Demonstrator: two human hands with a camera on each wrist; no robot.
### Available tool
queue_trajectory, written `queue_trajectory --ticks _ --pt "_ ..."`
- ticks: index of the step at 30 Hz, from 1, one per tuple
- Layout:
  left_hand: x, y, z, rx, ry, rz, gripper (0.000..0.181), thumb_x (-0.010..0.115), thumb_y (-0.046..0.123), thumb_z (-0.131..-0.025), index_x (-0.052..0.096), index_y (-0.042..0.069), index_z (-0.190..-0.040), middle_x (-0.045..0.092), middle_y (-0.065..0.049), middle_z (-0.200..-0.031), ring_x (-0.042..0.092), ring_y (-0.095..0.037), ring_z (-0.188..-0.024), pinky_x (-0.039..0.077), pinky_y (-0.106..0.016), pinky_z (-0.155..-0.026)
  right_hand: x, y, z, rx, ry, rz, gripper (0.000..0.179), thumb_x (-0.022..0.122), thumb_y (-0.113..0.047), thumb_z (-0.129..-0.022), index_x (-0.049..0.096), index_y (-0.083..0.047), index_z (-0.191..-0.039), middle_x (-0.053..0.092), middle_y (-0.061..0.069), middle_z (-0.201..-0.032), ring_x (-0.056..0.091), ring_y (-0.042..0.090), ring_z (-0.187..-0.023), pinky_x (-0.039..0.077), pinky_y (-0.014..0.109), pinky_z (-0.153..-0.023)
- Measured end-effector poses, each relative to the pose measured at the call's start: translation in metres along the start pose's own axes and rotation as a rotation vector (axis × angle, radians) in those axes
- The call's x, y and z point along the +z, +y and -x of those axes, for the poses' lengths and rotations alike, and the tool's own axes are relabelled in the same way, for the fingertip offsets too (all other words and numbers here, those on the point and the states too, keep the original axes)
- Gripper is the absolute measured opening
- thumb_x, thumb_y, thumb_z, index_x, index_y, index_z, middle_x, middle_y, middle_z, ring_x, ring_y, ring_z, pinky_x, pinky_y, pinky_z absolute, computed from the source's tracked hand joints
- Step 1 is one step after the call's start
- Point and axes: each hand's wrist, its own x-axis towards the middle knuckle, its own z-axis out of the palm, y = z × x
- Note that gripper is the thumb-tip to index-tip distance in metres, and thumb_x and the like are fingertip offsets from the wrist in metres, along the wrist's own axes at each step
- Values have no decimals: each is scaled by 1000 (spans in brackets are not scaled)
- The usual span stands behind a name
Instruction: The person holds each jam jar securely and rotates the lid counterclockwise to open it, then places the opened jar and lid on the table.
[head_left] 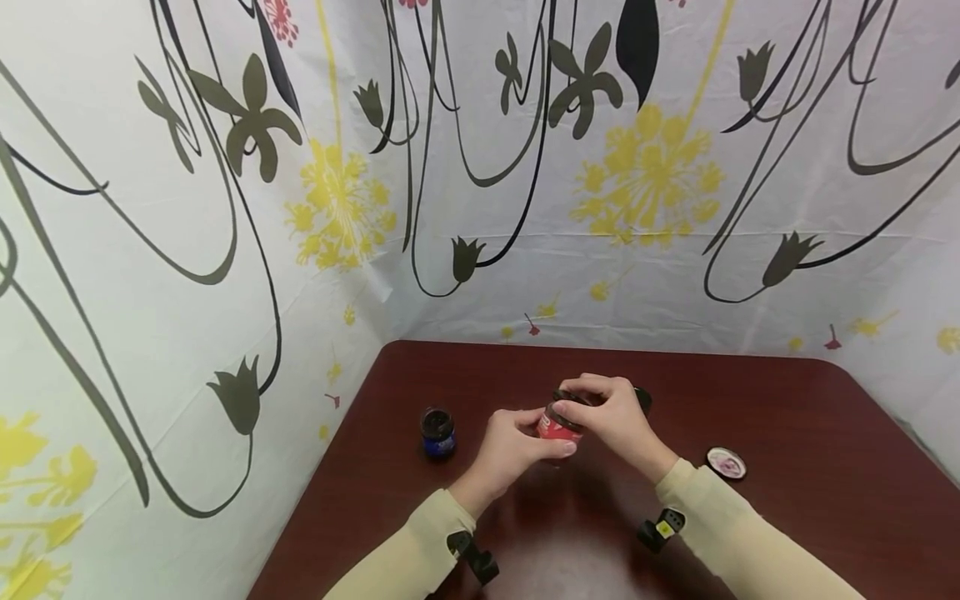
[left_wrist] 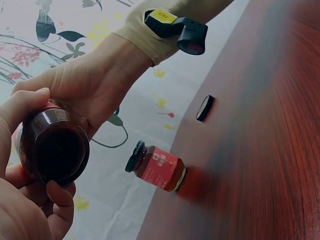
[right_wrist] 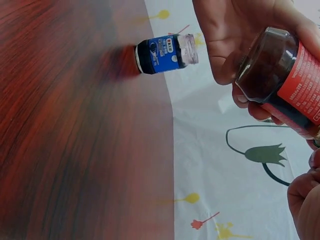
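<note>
A reddish-brown table (head_left: 480,371) is being backed by flower-printed cloth (head_left: 510,208). Over the table, a red-labelled jar (head_left: 553,428) is being held — its body gripped by the left hand (head_left: 516,440), its dark top by the right hand (head_left: 617,417). The table is also being occupied by a blue-labelled jar (head_left: 438,435) at left, a capped jar (left_wrist: 159,169) and — at right — a loose lid (head_left: 726,463).

A blue-labelled jar (head_left: 438,435), a capped red-labelled jar (left_wrist: 160,168) and a loose lid (head_left: 726,463) sit apart on the reddish-brown table (head_left: 465,375), with flower-printed white sheeting (head_left: 495,208) behind.
</note>
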Motion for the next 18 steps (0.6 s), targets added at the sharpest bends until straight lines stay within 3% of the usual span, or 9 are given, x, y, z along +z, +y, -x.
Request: queue_trajectory --ticks 12,18 --pt "5 10 1 -33 -18 113 40 92 20 -74 79 18 -112 76 -5 -100 73 -23 -90 59 -37 -73 -4 -3 0 -41 1 -32 16 79 -14 -88 76 -10 -103 63 11 -77 49 20 -63 44 31 -52" --pt "7 13 2 -54 -16 125 39 91 18 -74 79 19 -111 76 -5 -99 73 -24 -86 59 -39 -72 -5 -2 2 -47 6 -40 16 80 -12 -88 76 -8 -103 61 11 -76 47 18 -63 43 31 -53"
